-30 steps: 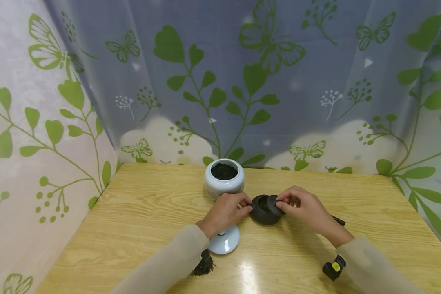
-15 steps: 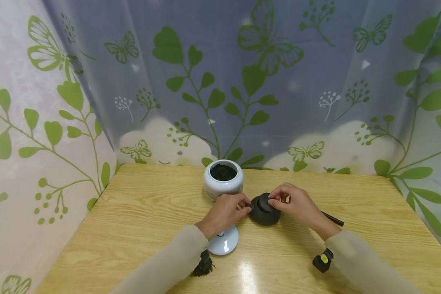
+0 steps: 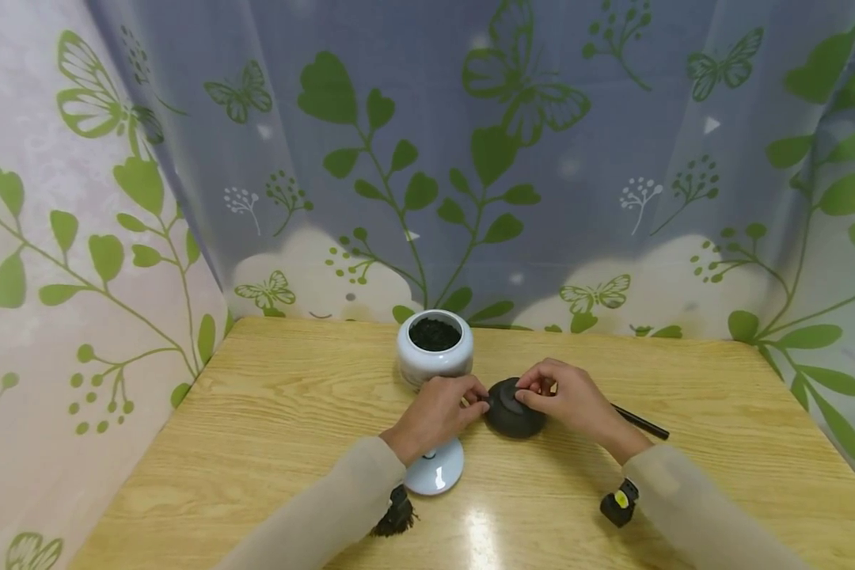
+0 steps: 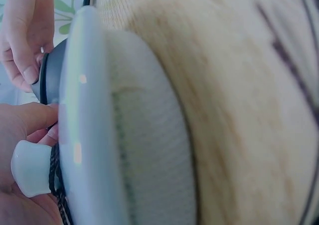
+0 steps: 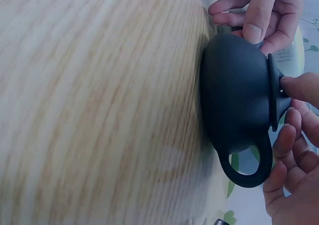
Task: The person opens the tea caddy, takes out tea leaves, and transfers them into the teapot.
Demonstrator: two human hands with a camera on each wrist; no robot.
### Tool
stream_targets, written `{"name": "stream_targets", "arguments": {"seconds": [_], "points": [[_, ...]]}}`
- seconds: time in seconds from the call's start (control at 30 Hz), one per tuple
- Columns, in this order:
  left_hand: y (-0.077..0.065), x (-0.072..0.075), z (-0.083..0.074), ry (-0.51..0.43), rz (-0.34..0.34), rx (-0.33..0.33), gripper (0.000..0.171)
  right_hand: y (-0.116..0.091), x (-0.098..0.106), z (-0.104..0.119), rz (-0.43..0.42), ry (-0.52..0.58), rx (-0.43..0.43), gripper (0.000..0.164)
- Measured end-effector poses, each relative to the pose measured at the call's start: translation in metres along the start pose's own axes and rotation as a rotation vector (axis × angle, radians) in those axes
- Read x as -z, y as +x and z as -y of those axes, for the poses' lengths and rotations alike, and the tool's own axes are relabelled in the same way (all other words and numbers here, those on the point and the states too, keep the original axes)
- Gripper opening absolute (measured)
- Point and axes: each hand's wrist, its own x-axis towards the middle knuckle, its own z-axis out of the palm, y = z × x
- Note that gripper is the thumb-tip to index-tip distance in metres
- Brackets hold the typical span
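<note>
A small black teapot (image 3: 514,423) stands on the table, its ring handle (image 5: 247,177) plain in the right wrist view. My right hand (image 3: 570,400) pinches the knob of the teapot's lid (image 5: 273,93), which lies over the opening, nearly level with the rim. Whether it is fully seated I cannot tell. On the opposite side, my left hand (image 3: 438,412) holds the spout between thumb and fingers; the fingers mostly hide it. Behind that hand is an open white jar (image 3: 435,364) filled with dark leaf-like bits.
The jar's white lid (image 3: 438,473) lies on the table beneath my left wrist, a dark cord (image 4: 55,172) tied round its knob. A thin black stick (image 3: 644,423) lies right of the teapot. Patterned curtain (image 3: 427,158) borders the wooden table (image 3: 292,396) behind.
My right hand has brought the teapot's lid leftward and down over the opening, which showed uncovered in part before. My left hand has stayed at the spout.
</note>
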Motion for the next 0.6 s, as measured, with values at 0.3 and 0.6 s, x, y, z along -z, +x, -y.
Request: {"name": "stream_targets", "arguments": {"seconds": [0.3, 0.6], "points": [[0.0007, -0.0008, 0.0005, 0.001, -0.005, -0.003, 0.013, 0.0008, -0.0022, -0.0025, 0.007, 0.016, -0.024, 0.005], [0.0001, -0.0014, 0.0012, -0.007, -0.007, -0.005, 0.013, 0.0003, -0.0033, -0.0043, 0.007, 0.025, -0.037, 0.007]]}}
